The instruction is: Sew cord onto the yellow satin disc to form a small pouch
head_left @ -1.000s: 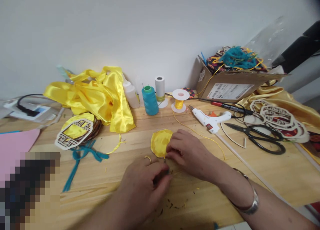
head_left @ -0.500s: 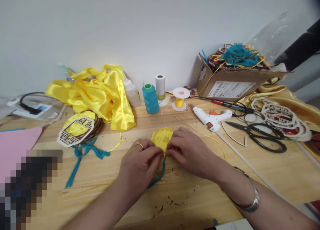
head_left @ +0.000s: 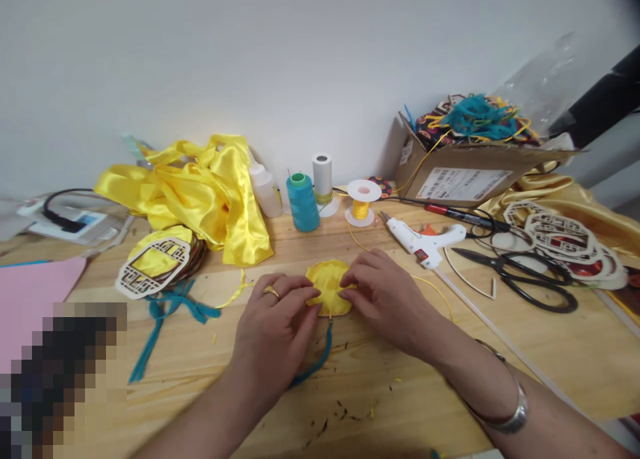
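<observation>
A small round piece of yellow satin (head_left: 330,284) lies on the wooden table (head_left: 540,352) between my two hands. My left hand (head_left: 273,326), with a gold ring, pinches its left edge with curled fingers. My right hand (head_left: 383,299), a silver bangle on the wrist, presses its fingertips on the piece's right edge. A teal cord (head_left: 320,356) hangs from the bottom of the yellow piece and curves toward me under my left hand.
A heap of yellow satin (head_left: 200,192), a teal thread spool (head_left: 301,202), a white spool, a yellow cord reel (head_left: 363,202), a glue gun (head_left: 425,240), black scissors (head_left: 525,272), wooden cut-outs (head_left: 565,236), a cardboard box (head_left: 465,172) and a pink sheet (head_left: 35,299) surround the work spot.
My left hand came up from the near table to the yellow piece, bringing the teal cord with it. Both hands now grip the piece from either side, shifted slightly away from me.
</observation>
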`<action>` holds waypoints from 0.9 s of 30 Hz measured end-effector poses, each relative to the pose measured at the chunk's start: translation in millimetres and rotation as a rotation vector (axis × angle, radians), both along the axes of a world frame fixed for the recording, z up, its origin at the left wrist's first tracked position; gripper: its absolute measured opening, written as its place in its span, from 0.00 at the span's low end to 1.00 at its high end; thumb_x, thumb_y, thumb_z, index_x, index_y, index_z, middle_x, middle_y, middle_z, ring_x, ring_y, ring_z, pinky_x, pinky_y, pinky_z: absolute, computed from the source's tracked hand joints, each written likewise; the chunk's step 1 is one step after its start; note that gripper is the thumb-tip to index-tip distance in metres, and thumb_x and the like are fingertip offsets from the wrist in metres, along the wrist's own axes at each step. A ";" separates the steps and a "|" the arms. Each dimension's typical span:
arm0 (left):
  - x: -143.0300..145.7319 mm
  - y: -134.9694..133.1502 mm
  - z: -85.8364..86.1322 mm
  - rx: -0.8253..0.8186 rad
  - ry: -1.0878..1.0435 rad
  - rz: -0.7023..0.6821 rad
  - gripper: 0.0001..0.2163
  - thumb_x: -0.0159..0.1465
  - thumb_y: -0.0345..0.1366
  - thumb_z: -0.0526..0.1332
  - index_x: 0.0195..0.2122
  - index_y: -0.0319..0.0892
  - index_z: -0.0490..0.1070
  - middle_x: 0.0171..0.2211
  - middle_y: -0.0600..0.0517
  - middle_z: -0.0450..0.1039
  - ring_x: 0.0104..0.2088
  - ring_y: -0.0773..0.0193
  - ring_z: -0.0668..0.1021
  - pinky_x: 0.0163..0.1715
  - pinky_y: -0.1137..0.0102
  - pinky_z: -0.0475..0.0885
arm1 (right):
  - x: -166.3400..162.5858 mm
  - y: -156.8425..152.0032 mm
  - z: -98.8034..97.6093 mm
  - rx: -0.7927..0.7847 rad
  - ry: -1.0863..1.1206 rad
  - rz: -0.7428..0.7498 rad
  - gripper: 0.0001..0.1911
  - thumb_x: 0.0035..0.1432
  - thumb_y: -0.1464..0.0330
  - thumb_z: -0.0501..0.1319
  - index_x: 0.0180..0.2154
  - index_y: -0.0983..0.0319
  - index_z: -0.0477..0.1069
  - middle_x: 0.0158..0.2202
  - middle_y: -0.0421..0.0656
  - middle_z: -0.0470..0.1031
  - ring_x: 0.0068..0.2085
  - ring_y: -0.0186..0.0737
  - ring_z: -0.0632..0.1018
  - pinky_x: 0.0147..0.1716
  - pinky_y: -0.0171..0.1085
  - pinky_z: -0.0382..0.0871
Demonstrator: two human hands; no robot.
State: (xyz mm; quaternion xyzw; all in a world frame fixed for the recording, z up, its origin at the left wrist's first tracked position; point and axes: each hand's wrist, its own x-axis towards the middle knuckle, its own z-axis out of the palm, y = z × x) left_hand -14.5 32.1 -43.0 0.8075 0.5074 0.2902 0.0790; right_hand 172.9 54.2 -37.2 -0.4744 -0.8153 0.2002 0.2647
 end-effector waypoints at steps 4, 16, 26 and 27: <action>0.8 -0.2 0.7 -0.019 0.067 0.013 0.04 0.58 0.28 0.58 0.31 0.43 0.71 0.45 0.48 0.75 0.48 0.51 0.65 0.47 0.51 0.64 | 0.3 1.7 -1.4 0.026 0.044 0.024 0.13 0.49 0.73 0.64 0.40 0.64 0.72 0.40 0.44 0.73 0.45 0.41 0.67 0.47 0.41 0.62; 0.7 0.2 0.4 -0.163 0.186 0.052 0.08 0.59 0.33 0.56 0.38 0.41 0.71 0.37 0.46 0.76 0.45 0.48 0.64 0.41 0.50 0.63 | 3.5 3.7 -5.5 0.019 -0.042 0.090 0.17 0.46 0.70 0.68 0.40 0.64 0.73 0.47 0.45 0.73 0.49 0.46 0.64 0.53 0.47 0.59; 3.1 0.2 -3.0 -0.103 0.164 -0.032 0.14 0.60 0.27 0.53 0.44 0.44 0.69 0.52 0.52 0.71 0.48 0.49 0.64 0.45 0.50 0.60 | 2.9 3.0 -0.2 0.059 -0.091 0.077 0.16 0.54 0.73 0.59 0.46 0.65 0.71 0.49 0.44 0.71 0.51 0.46 0.62 0.54 0.47 0.57; 3.2 0.4 -3.7 -0.106 0.177 -0.034 0.14 0.59 0.27 0.53 0.45 0.44 0.69 0.52 0.53 0.71 0.48 0.48 0.64 0.45 0.49 0.60 | 3.0 2.8 -0.5 0.055 -0.103 0.073 0.16 0.54 0.73 0.59 0.46 0.65 0.71 0.49 0.44 0.71 0.51 0.47 0.61 0.53 0.48 0.57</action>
